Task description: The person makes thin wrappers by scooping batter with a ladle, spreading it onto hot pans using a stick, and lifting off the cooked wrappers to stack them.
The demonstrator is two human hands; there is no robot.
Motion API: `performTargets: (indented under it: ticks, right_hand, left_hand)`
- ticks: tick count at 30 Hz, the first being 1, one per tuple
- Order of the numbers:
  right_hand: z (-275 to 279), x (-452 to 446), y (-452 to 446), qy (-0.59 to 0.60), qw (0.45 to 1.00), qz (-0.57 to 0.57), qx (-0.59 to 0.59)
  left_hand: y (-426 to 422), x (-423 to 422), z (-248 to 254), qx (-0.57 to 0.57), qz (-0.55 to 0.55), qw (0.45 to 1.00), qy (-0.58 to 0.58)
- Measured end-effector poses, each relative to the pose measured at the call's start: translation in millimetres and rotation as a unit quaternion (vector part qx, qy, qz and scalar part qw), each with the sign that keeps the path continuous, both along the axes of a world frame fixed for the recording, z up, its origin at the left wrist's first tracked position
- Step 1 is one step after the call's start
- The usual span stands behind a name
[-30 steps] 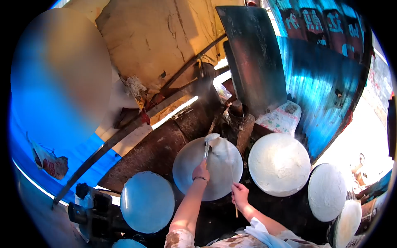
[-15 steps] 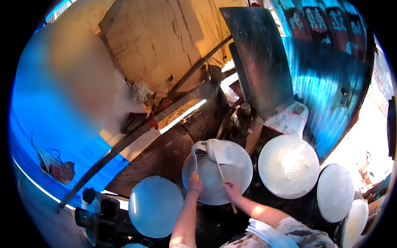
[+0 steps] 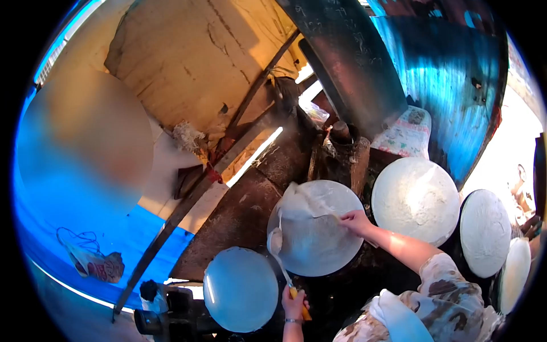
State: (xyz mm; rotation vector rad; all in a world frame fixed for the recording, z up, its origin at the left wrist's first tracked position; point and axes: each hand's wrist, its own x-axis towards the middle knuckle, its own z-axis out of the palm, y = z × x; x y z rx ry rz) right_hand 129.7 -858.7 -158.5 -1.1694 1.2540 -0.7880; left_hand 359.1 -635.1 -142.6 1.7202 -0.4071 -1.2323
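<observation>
My left hand (image 3: 294,302) is closed around the yellow handle of a ladle (image 3: 276,244), whose bowl is at the left rim of the middle round griddle (image 3: 319,251). A white sheet of batter (image 3: 307,202) covers part of the griddle's far half, its edges uneven. Over the griddle's right side, my right hand (image 3: 356,222) grips a thin wooden stick (image 3: 372,244) that pokes out below the fingers. The stick's far end meets the batter, and its exact shape there is hard to make out.
To the left is a round pale griddle lid (image 3: 240,289). On the right are a white-coated round disc (image 3: 416,200) and a second upright disc (image 3: 485,232). A diagonal wooden bar (image 3: 165,236) runs past a blurred person (image 3: 85,148). Behind stands a dark board (image 3: 350,62).
My left hand has drawn the ladle back toward me, off the griddle's centre. My right hand has moved right and farther away with the stick. The batter looks spread wider. The view has shifted.
</observation>
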Motion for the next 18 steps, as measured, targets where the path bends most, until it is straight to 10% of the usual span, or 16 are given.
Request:
performTargets:
  ticks: [8, 12, 18]
  right_hand:
    - [28, -58, -1, 0.017, 0.98, 0.164, 0.112]
    - [13, -40, -39, -0.025, 0.999, -0.015, 0.044]
    - [35, -34, -2, -0.005, 0.96, 0.229, 0.164]
  left_hand:
    - [87, -30, 97, -0.061, 0.07, 0.989, 0.119]
    - [86, -43, 114, -0.143, 0.122, 0.965, 0.18]
    - [100, -43, 113, -0.204, 0.08, 0.936, 0.277]
